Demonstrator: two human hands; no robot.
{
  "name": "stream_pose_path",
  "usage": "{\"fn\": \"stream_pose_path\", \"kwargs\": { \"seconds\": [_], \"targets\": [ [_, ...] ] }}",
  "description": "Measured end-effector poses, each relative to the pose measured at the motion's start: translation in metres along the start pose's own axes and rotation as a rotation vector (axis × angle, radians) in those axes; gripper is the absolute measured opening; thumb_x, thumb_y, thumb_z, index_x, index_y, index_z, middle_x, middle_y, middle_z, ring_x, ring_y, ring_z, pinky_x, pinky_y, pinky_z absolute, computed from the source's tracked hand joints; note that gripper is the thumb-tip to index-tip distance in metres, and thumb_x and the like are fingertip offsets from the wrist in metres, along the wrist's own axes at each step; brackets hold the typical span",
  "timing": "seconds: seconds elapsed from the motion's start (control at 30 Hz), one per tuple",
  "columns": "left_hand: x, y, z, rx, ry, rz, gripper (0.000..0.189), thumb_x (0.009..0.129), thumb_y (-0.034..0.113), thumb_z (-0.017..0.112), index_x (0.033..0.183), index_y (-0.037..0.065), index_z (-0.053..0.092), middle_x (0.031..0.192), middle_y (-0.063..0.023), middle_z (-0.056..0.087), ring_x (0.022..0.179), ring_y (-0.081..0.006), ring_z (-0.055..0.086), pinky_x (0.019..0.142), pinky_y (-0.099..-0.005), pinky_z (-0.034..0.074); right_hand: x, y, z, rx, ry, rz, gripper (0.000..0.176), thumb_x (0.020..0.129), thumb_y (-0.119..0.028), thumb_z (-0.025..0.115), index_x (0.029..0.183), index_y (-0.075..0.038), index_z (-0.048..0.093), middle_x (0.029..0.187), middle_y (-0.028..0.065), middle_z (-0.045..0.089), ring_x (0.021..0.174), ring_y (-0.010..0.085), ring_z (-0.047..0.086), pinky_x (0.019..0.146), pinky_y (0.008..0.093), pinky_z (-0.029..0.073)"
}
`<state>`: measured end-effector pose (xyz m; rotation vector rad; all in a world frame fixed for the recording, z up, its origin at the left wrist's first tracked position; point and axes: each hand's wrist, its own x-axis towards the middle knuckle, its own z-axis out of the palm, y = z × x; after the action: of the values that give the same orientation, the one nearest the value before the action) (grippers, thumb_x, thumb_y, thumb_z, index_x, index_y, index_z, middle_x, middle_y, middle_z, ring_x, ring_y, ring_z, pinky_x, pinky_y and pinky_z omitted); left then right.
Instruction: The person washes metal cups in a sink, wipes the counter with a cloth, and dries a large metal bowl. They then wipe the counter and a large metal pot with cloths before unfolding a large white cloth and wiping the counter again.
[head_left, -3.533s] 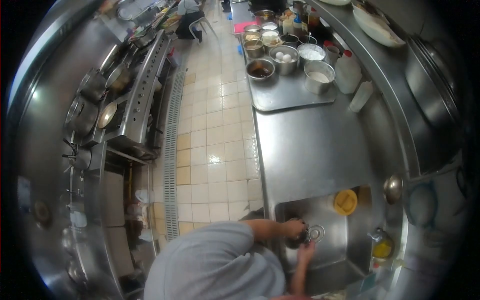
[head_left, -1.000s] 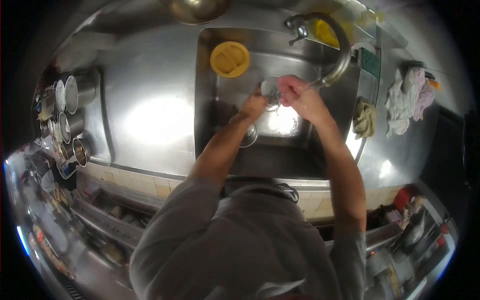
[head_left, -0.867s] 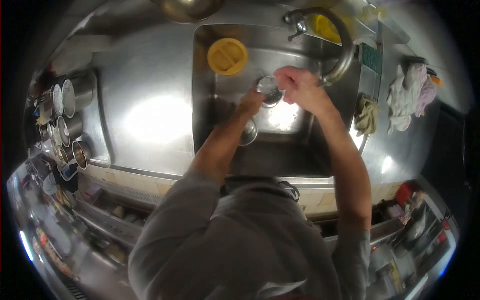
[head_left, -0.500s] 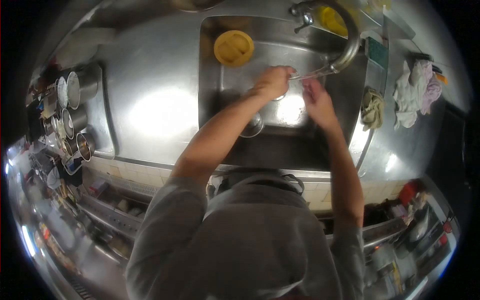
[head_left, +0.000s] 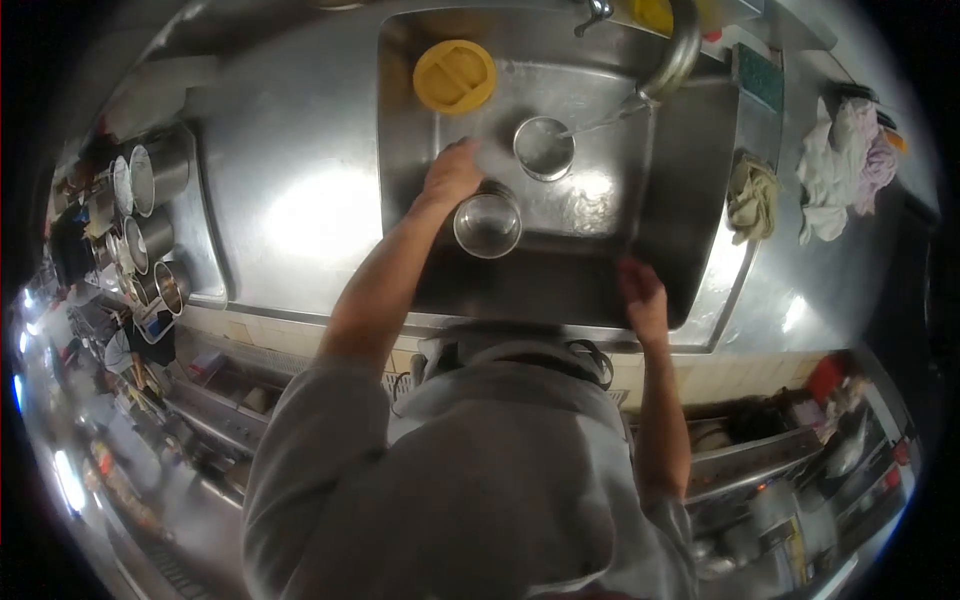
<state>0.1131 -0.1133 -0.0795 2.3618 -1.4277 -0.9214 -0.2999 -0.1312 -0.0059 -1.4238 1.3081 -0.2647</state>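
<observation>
A steel sink (head_left: 690, 150) lies before me. Water runs from the curved faucet (head_left: 672, 70) into a round metal-rimmed container (head_left: 545, 165) standing upright on the sink floor. A second round container (head_left: 488, 228), see-through or shiny inside, sits closer to me on the left. Just above and left of it is my left hand (head_left: 453, 175), fingers stretched out and holding nothing that I can see. Over the near right part of the sink hangs my right hand (head_left: 643, 298), its fingers loosely apart, slightly blurred, with nothing visible in them. A round yellow divided dish (head_left: 455, 77) rests at the far left corner.
A crumpled olive cloth (head_left: 752, 200) and a green scouring pad (head_left: 758, 77) lie on the sink's right edge. Beyond them are white and pinkish cloths (head_left: 845, 160). Several metal pots (head_left: 160, 180) stand on a tray at the left of the steel counter (head_left: 290, 120).
Both hands have drawn away from under the faucet, the left one leftward, the right one toward me. The container beneath the stream now stands by itself, taking the water.
</observation>
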Motion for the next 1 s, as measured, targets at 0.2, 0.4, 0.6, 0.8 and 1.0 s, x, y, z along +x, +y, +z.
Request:
{"fn": "stream_pose_path", "kwargs": {
  "seconds": [0.2,0.4,0.6,0.8,1.0],
  "targets": [
    [-0.057,-0.001,-0.019,-0.102,-0.315,-0.281,0.051,0.083,0.03,0.072,0.126,0.005,0.06,0.121,-0.0205,0.066,0.115,-0.0331,0.063,0.098,-0.0392,0.05,0.016,-0.02,0.012,-0.046,-0.055,0.085,0.024,0.095,-0.004,0.062,0.119,0.0,0.064,0.112,0.0071,0.068,0.106,0.0151,0.062,0.094,0.0284,0.049],
    [-0.067,-0.032,0.048,0.051,-0.092,-0.198,0.038,0.085,0.027,0.071,0.116,0.007,0.062,0.113,-0.0193,0.067,0.108,-0.0366,0.064,0.093,-0.0436,0.052,0.023,-0.039,0.043,-0.172,-0.166,-0.088,0.026,0.094,-0.009,0.061,0.118,-0.002,0.065,0.108,0.0203,0.07,0.1,0.0274,0.07,0.086,0.0347,0.052],
    [-0.077,-0.004,0.025,0.063,-0.139,-0.286,0.025,0.087,0.018,0.064,0.111,0.014,0.064,0.106,-0.0202,0.069,0.103,-0.04,0.065,0.089,-0.0497,0.053,0.022,-0.058,0.054,-0.258,-0.248,-0.111,0.029,0.091,-0.005,0.061,0.12,-0.003,0.064,0.113,0.022,0.068,0.105,0.0331,0.068,0.086,0.0364,0.053],
    [-0.089,0.005,0.003,0.12,-0.221,-0.212,0.024,0.089,0.015,0.06,0.112,0.012,0.059,0.101,-0.0225,0.069,0.098,-0.0429,0.066,0.088,-0.0509,0.053,0.026,-0.059,0.053,-0.089,-0.355,-0.058,0.038,0.089,-0.001,0.059,0.126,0.002,0.059,0.112,0.019,0.071,0.106,0.0252,0.069,0.091,0.0338,0.053],
    [-0.102,0.023,-0.024,0.126,-0.366,-0.2,0.044,0.088,0.011,0.058,0.131,0.015,0.049,0.101,-0.021,0.07,0.1,-0.0415,0.067,0.09,-0.0496,0.052,0.027,-0.07,0.066,0.091,-0.477,0.058,0.049,0.088,-0.003,0.058,0.136,0.004,0.051,0.12,0.0168,0.068,0.113,0.0234,0.065,0.098,0.0334,0.05]
  ]
}}
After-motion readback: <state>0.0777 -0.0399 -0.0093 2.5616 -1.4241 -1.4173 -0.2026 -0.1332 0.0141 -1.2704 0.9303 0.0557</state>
